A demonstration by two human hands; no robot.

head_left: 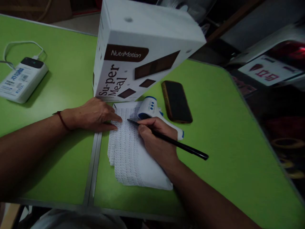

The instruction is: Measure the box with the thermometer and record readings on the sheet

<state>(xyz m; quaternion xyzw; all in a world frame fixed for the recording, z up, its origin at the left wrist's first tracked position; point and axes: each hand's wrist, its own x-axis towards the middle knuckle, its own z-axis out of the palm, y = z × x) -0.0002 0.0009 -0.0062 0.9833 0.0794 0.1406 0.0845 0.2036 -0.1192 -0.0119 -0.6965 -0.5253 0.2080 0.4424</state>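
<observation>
A stack of paper (152,168) covered with dense rows of small writing lies on the table. On its upper left edge rests my left hand (98,114), index finger and thumb stretched out and apart, holding nothing. My right hand (159,135) grips a black pen (183,146), whose tip is at the written rows, just right of my left index finger. Whether the tip touches the paper I cannot tell. Behind my right hand lies a white and blue handheld device (149,106), shaped like an infrared thermometer and partly hidden by that hand.
A tall white box (152,35) printed "NutriMotion" stands right behind the paper. To its right lies a dark phone (177,101). A white power bank (23,79) with a cable sits at the left. A metal seam (91,171) divides the green table (226,152).
</observation>
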